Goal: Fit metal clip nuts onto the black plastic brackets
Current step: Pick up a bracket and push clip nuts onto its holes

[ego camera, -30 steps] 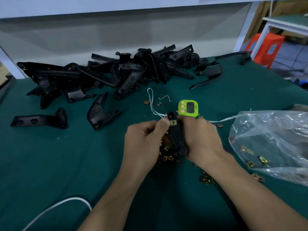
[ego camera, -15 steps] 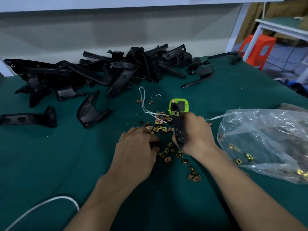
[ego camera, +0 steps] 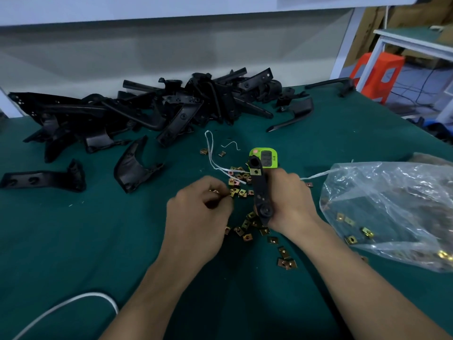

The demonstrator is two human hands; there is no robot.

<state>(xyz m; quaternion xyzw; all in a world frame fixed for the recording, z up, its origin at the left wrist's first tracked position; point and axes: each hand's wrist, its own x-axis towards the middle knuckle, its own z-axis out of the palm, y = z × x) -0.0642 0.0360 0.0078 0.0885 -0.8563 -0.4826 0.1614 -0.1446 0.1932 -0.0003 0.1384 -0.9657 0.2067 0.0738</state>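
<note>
Gripping one black bracket (ego camera: pixel 260 190) upright above the tabletop (ego camera: pixel 73 241), the right hand (ego camera: pixel 289 200) has its fingers wrapped round it, with one clip nut (ego camera: pixel 255 172) seated near its top end. The left hand (ego camera: pixel 198 209) curls its fingers over roughly two dozen loose clip nuts (ego camera: pixel 239 179); whether they pinch one cannot be told.

From where I'm standing, the person is working bare-handed: the left hand (ego camera: pixel 198 212) and the right hand (ego camera: pixel 291 201) are showing uncovered knuckles, fingers and wrists. The left forearm (ego camera: pixel 157 290) and the right forearm (ego camera: pixel 367 285) are running bare and slender all the way down to the lower edge of the view, with the elbows falling outside it. Fingernails are coming across too blurred to judge
</note>
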